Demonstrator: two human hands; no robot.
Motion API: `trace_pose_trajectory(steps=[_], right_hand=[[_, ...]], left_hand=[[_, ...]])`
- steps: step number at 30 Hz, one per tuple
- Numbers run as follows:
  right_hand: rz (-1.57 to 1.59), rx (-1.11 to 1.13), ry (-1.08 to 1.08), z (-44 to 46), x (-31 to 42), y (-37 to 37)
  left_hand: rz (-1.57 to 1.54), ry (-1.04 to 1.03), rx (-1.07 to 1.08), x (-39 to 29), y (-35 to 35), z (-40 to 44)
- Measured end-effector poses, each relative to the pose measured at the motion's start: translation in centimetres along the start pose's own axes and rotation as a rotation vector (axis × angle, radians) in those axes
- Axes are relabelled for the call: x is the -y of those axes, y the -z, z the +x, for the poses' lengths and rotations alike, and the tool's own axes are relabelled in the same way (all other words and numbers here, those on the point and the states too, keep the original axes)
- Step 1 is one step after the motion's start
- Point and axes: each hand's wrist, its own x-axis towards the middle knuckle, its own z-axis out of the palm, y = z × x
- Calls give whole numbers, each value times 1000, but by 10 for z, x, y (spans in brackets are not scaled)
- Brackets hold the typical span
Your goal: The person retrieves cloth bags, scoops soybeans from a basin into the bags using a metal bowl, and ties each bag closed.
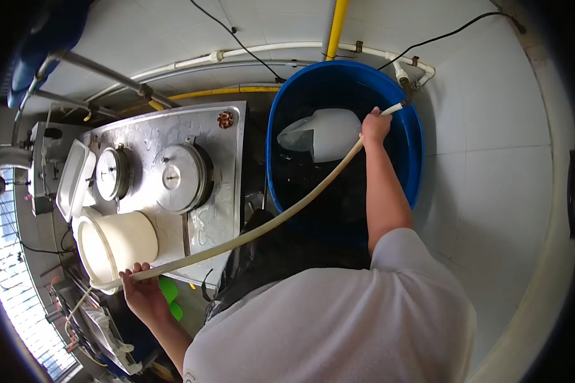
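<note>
holding cream flexible hose (255, 233) across blue plastic barrel (418, 159) | left hand (144, 295), right hand (375, 127): both curled round it | next needs: steady grips

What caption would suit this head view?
Left hand and right hand hold a pale hose between a cream bucket and a blue barrel.

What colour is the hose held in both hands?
The hose is pale beige, best seen in the head view.
</note>
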Motion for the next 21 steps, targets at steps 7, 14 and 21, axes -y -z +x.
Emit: trace_pose_trajectory(steps=[7,14,21], right_hand=[[-40,131,-36,1,8,25],[-111,179,-142,53,30,70],[244,-1,-287,136,58,91]], left_hand=[[16,14,8,6,32,-21],[182,45,15,4,36,-25],[500,162,-30,39,60,-25]])
